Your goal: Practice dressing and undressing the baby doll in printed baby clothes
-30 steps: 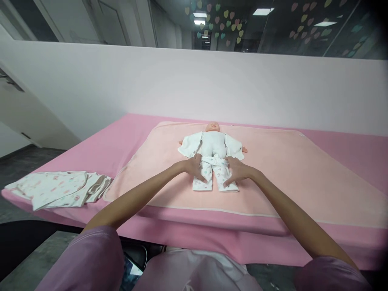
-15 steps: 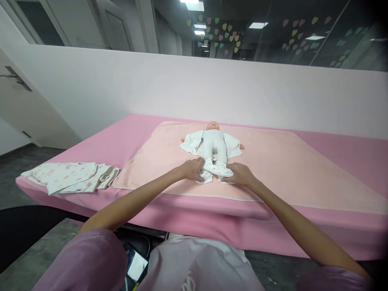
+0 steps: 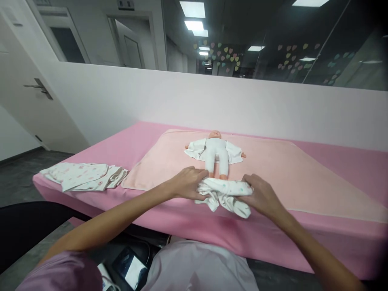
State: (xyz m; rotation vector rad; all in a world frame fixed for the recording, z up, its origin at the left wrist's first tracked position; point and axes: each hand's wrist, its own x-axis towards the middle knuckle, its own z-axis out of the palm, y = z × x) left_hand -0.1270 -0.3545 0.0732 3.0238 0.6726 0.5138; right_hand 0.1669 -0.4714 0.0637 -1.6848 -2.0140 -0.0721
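The left hand [image 3: 189,182] and the right hand [image 3: 263,194] are holding a bunched white printed garment [image 3: 224,188] between them, each grip clamping one end of it. The garment is hanging at the near edge of the pink-covered counter [image 3: 104,139], just in front of the feet of a doll [image 3: 216,152]; whether it is touching them, I cannot tell. The doll is lying on its back on a peach blanket [image 3: 273,173], and folded clothes [image 3: 81,176] are resting well apart at the left.

The cloth is looking thin, soft and light — probably weighing next to nothing and sagging wherever nothing is supporting it. It is unlikely to be slipping or breaking, though its loose lower folds may be tangling. The upper rolled edge is seeming the best place for holding: a pinch at each end is keeping that band fairly straight — while the rest is drooping below.
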